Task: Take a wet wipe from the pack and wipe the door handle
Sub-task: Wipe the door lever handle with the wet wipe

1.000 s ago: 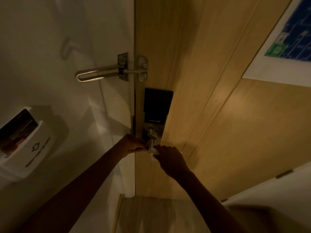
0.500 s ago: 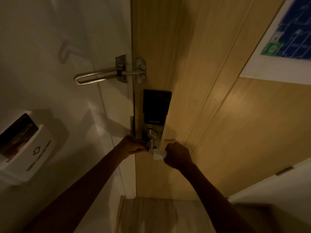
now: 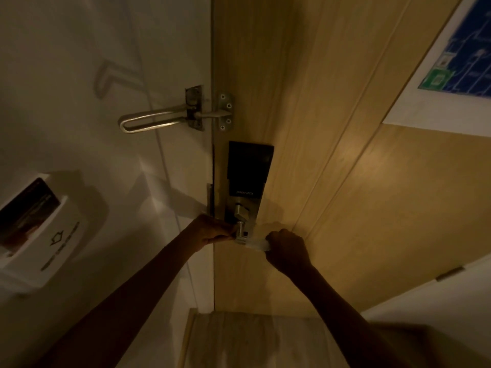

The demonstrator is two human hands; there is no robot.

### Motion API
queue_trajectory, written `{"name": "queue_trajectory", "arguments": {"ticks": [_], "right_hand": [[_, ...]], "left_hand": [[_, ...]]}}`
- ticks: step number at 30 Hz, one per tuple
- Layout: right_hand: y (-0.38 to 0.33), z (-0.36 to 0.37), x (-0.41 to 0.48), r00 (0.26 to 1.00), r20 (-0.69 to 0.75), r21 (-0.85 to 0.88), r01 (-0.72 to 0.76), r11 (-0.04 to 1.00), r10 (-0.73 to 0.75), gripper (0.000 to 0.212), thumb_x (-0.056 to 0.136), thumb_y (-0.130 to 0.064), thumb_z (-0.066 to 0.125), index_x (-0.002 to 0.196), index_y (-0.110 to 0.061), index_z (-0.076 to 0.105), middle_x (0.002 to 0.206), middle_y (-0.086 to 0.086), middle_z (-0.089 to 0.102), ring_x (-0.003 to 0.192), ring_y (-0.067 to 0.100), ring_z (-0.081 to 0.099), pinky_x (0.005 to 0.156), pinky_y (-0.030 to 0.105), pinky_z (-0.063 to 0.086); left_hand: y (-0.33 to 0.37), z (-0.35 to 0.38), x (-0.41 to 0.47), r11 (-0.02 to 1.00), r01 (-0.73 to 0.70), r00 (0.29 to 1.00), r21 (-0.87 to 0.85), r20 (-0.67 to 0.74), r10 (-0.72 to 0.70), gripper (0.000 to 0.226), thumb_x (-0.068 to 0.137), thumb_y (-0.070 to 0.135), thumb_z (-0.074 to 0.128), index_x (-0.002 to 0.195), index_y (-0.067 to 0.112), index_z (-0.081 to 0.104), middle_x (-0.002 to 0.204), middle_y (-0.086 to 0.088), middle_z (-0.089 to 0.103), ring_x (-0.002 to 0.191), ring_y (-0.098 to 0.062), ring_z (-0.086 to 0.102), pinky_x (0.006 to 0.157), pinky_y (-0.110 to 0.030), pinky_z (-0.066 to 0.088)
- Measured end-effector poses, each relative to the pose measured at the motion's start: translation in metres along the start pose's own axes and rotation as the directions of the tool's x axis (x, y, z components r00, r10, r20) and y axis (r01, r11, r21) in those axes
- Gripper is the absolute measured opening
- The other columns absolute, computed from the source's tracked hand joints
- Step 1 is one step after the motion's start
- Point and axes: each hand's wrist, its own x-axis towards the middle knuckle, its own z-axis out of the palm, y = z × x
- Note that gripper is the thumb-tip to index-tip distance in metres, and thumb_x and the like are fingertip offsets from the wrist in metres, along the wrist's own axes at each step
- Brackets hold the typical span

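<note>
Dim warm light. Wooden door [image 3: 345, 181] fills centre to 3 o'clock; white wall [image 3: 79, 75] at 9 o'clock bears key-card holder [image 3: 39, 235]. Swing-bar latch [image 3: 159, 120] at 11 o'clock. Evacuation plan [image 3: 465, 62] at 2 o'clock.

The door [image 3: 345, 208] is light brown wood with grain. The lock panel [image 3: 249, 168] is black, the wet wipe [image 3: 256, 244] white.

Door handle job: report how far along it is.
Done: a white wet wipe is out of its pack, which is not in view. In hand: the right hand presses the wipe against the silver metal door handle, while the left hand holds the handle's other end. Left: how much handle remains unwiped cannot be told in this dim light.
</note>
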Motion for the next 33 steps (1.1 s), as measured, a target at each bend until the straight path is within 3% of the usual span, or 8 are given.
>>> {"name": "queue_trajectory", "arguments": {"ticks": [3, 8, 11, 15, 20, 24, 28, 33], "right_hand": [[-0.010, 0.003, 0.002, 1.000, -0.015, -0.003, -0.028, 1.000, 0.028, 0.028, 0.048, -0.014, 0.086, 0.053, -0.013, 0.058, 0.047, 0.002, 0.053, 0.037, 0.017, 0.052, 0.040, 0.020, 0.034], [-0.043, 0.014, 0.012, 1.000, -0.026, 0.121, 0.001, 0.993, 0.002, 0.023, 0.066, -0.011, 0.076, 0.055, -0.012, 0.057, 0.047, 0.002, 0.052, 0.041, 0.017, 0.054, 0.045, 0.021, 0.043], [-0.015, 0.012, 0.004, 1.000, 0.007, 0.030, 0.002, 1.000, -0.003, 0.021, 0.062, -0.014, 0.079, 0.056, -0.012, 0.059, 0.049, 0.003, 0.054, 0.042, 0.019, 0.055, 0.041, 0.026, 0.045], [-0.009, 0.011, 0.003, 0.999, 0.010, -0.029, -0.035, 0.999, 0.035, 0.027, 0.055, -0.013, 0.081, 0.052, -0.013, 0.055, 0.046, 0.003, 0.051, 0.038, 0.020, 0.051, 0.037, 0.024, 0.042], [-0.041, 0.017, 0.012, 1.000, -0.014, 0.044, -0.004, 0.999, 0.004, 0.024, 0.066, -0.016, 0.077, 0.054, -0.015, 0.056, 0.045, -0.002, 0.050, 0.038, 0.013, 0.050, 0.044, 0.018, 0.031], [-0.011, 0.012, 0.003, 0.999, -0.009, -0.026, 0.035, 0.999, -0.036, 0.021, 0.058, -0.014, 0.080, 0.056, -0.016, 0.059, 0.047, 0.001, 0.053, 0.041, 0.018, 0.053, 0.042, 0.020, 0.031], [-0.019, 0.010, 0.007, 1.000, 0.006, -0.018, 0.006, 1.000, -0.006, 0.025, 0.055, -0.011, 0.080, 0.051, -0.014, 0.055, 0.045, 0.002, 0.051, 0.037, 0.018, 0.051, 0.041, 0.020, 0.031], [-0.039, 0.011, 0.012, 0.999, 0.014, 0.040, 0.046, 0.998, -0.047, 0.013, 0.072, -0.018, 0.074, 0.069, -0.010, 0.064, 0.058, 0.006, 0.060, 0.050, 0.021, 0.060, 0.049, 0.025, 0.040]], "left_hand": [[-0.003, -0.003, 0.004, 1.000, 0.012, 0.999, 0.018, -0.046, -0.011, 0.010, 0.079, -0.011, 0.065, 0.087, -0.006, 0.067, 0.070, -0.009, 0.075, 0.064, -0.015, 0.073, 0.058, -0.021, 0.059], [-0.004, -0.001, 0.005, 0.996, 0.008, 0.996, 0.094, -0.091, 0.001, 0.009, 0.077, -0.003, 0.072, 0.085, -0.004, 0.068, 0.081, -0.011, 0.071, 0.062, -0.009, 0.072, 0.060, -0.019, 0.059], [-0.004, -0.002, 0.006, 1.000, 0.013, 0.998, 0.018, -0.056, -0.012, 0.011, 0.078, -0.008, 0.068, 0.089, -0.006, 0.068, 0.082, -0.014, 0.072, 0.066, -0.015, 0.074, 0.061, -0.022, 0.060], [-0.003, -0.003, 0.004, 1.000, 0.022, 0.998, 0.017, -0.054, -0.021, 0.013, 0.078, -0.008, 0.068, 0.091, -0.009, 0.067, 0.078, -0.014, 0.074, 0.067, -0.016, 0.074, 0.062, -0.022, 0.060], [-0.003, 0.000, 0.003, 0.996, -0.009, 0.996, 0.090, -0.093, 0.017, 0.010, 0.076, -0.003, 0.073, 0.084, 0.000, 0.068, 0.081, -0.008, 0.072, 0.070, -0.014, 0.071, 0.059, -0.019, 0.058], [-0.005, -0.001, 0.005, 1.000, -0.019, 0.999, 0.015, -0.035, 0.019, 0.011, 0.079, -0.010, 0.065, 0.090, -0.007, 0.067, 0.082, -0.014, 0.072, 0.066, -0.014, 0.074, 0.058, -0.020, 0.058], [-0.007, -0.005, 0.007, 1.000, -0.009, 0.999, 0.017, -0.034, 0.010, 0.010, 0.078, -0.008, 0.068, 0.087, -0.006, 0.068, 0.071, -0.008, 0.074, 0.065, -0.014, 0.073, 0.061, -0.022, 0.060], [-0.004, -0.003, 0.007, 0.989, 0.017, 0.996, 0.146, -0.094, -0.003, 0.005, 0.077, -0.001, 0.073, 0.081, -0.001, 0.070, 0.067, -0.004, 0.073, 0.063, -0.011, 0.071, 0.061, -0.019, 0.059]]}}
